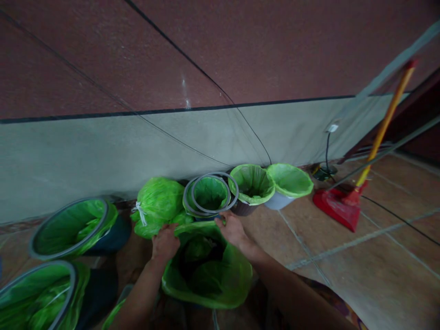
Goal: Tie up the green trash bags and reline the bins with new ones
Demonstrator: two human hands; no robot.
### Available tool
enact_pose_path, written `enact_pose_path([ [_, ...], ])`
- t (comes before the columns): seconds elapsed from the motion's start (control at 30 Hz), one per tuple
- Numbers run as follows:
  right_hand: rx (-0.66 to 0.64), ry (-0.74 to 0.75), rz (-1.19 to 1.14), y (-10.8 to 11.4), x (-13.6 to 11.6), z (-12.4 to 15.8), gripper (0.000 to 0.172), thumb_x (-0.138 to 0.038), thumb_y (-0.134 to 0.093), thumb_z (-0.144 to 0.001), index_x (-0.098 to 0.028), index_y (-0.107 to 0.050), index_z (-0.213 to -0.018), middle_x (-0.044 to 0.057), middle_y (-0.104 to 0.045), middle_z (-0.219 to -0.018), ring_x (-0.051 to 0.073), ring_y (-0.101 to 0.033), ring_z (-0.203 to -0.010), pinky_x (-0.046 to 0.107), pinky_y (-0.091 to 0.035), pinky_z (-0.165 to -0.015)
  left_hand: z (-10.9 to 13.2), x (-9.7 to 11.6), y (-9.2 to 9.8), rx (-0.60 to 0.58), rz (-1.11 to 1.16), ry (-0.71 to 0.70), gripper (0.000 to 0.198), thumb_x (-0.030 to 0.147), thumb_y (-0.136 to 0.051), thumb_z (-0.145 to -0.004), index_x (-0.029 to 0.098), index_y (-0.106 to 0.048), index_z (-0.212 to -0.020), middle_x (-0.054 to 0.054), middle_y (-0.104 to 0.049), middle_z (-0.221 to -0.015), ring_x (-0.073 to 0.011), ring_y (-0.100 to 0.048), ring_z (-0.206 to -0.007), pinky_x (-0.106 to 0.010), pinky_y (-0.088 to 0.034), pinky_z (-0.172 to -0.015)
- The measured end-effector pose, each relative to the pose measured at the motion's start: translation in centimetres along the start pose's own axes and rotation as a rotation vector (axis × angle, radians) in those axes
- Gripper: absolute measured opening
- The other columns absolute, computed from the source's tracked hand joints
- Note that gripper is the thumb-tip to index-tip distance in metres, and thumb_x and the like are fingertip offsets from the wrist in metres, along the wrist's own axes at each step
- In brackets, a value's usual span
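Note:
A green plastic bag (pixel 237 275) lines a bin directly in front of me, its mouth spread wide and folded over the rim. My left hand (pixel 165 244) is closed on the far left part of the bag's edge. Across the opening, my right hand (pixel 234 229) pinches the same edge at the far right. Inside, the bag looks dark, with some bunched green plastic. Just beyond my hands lie two loose grey rings (pixel 194 204) on top of a green-lined bin (pixel 208 192). A tied, full green bag (pixel 160 197) rests beside them.
Two more lined bins, one brown (pixel 244 209) and one white (pixel 280 200), stand along the wall. At left are two large dark bins (pixel 113 233) (pixel 98 291) with grey rims. A red dustpan (pixel 338 208) with a yellow handle (pixel 383 130) and cables (pixel 398 217) are at right.

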State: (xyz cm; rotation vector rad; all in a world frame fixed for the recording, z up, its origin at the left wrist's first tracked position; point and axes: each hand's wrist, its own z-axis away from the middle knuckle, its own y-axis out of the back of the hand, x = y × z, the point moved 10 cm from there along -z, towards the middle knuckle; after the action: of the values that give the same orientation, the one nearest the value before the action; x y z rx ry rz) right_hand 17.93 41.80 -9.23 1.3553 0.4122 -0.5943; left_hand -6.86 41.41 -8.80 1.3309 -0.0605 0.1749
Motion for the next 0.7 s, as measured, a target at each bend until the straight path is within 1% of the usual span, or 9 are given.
enact_pose_path([
  [0.07, -0.048, -0.036, 0.051, -0.1, -0.3, 0.0, 0.038, -0.037, -0.041, -0.097, -0.015, -0.064, -0.12, 0.013, -0.07, -0.117, 0.022, -0.064, -0.11, 0.029, -0.045, -0.092, 0.1, 1.0, -0.3, -0.008, 0.017, -0.041, 0.056, 0.018, -0.05, -0.082, 0.017, -0.051, -0.138, -0.015, -0.058, -0.135, -0.0311, -0.056, -0.122, -0.052, -0.045, -0.1],
  [0.13, -0.093, -0.07, 0.109, 0.0, -0.4, -0.1, 0.04, -0.037, -0.035, -0.1, -0.016, -0.066, -0.114, 0.013, -0.071, -0.112, 0.022, -0.065, -0.107, 0.028, -0.045, -0.089, 0.1, 2.1, -0.4, -0.005, 0.03, -0.078, 0.055, 0.025, -0.051, -0.086, 0.017, -0.049, -0.14, -0.015, -0.058, -0.136, -0.0327, -0.054, -0.124, -0.055, -0.043, -0.101],
  [0.2, -0.124, -0.084, 0.159, -0.1, -0.3, -0.1, 0.041, -0.037, -0.034, -0.1, -0.016, -0.068, -0.111, 0.013, -0.072, -0.11, 0.022, -0.066, -0.105, 0.028, -0.045, -0.086, 0.0, 2.9, -0.5, -0.005, 0.029, -0.096, 0.051, 0.03, -0.051, -0.088, 0.018, -0.05, -0.138, -0.015, -0.061, -0.133, -0.0327, -0.056, -0.122, -0.056, -0.041, -0.101],
  [0.27, -0.142, -0.078, 0.189, -0.3, -0.2, 0.0, 0.038, -0.036, -0.037, -0.099, -0.018, -0.069, -0.11, 0.012, -0.072, -0.11, 0.022, -0.066, -0.105, 0.028, -0.045, -0.085, -0.1, 3.4, -0.5, 0.002, 0.014, -0.109, 0.045, 0.029, -0.048, -0.091, 0.02, -0.054, -0.134, -0.014, -0.065, -0.128, -0.0311, -0.058, -0.118, -0.055, -0.04, -0.102],
  [0.4, -0.173, -0.019, 0.204, -1.1, 0.1, 0.1, 0.032, -0.027, -0.048, -0.093, -0.019, -0.069, -0.115, 0.009, -0.073, -0.111, 0.022, -0.065, -0.107, 0.027, -0.045, -0.089, -0.3, 3.7, -0.8, 0.008, -0.025, -0.127, 0.033, 0.025, -0.042, -0.093, 0.023, -0.065, -0.116, -0.01, -0.071, -0.114, -0.0279, -0.061, -0.112, -0.055, -0.036, -0.105],
  [0.5, -0.19, 0.021, 0.227, -1.4, 0.0, 0.3, 0.034, -0.016, -0.052, -0.086, -0.017, -0.069, -0.115, 0.01, -0.073, -0.109, 0.023, -0.066, -0.106, 0.027, -0.045, -0.09, -0.4, 3.6, -0.5, 0.032, -0.046, -0.121, 0.032, 0.024, -0.039, -0.094, 0.022, -0.068, -0.104, -0.009, -0.072, -0.105, -0.0272, -0.063, -0.108, -0.055, -0.035, -0.104],
  [0.57, -0.194, 0.036, 0.23, -1.4, 0.0, 0.3, 0.035, -0.011, -0.05, -0.083, -0.017, -0.071, -0.112, 0.01, -0.074, -0.107, 0.022, -0.067, -0.103, 0.026, -0.046, -0.09, -0.4, 3.6, -0.2, 0.058, -0.043, -0.113, 0.031, 0.021, -0.038, -0.093, 0.021, -0.068, -0.101, -0.01, -0.072, -0.104, -0.0271, -0.063, -0.107, -0.054, -0.036, -0.104],
  [0.7, -0.153, 0.016, 0.237, -0.9, 0.4, 0.1, 0.032, -0.012, -0.047, -0.086, -0.014, -0.073, -0.105, 0.012, -0.074, -0.105, 0.022, -0.068, -0.099, 0.027, -0.047, -0.089, -0.4, 3.4, 0.6, 0.117, -0.035, -0.094, 0.031, 0.015, -0.038, -0.09, 0.017, -0.067, -0.099, -0.012, -0.071, -0.103, -0.0283, -0.064, -0.105, -0.056, -0.035, -0.104],
])
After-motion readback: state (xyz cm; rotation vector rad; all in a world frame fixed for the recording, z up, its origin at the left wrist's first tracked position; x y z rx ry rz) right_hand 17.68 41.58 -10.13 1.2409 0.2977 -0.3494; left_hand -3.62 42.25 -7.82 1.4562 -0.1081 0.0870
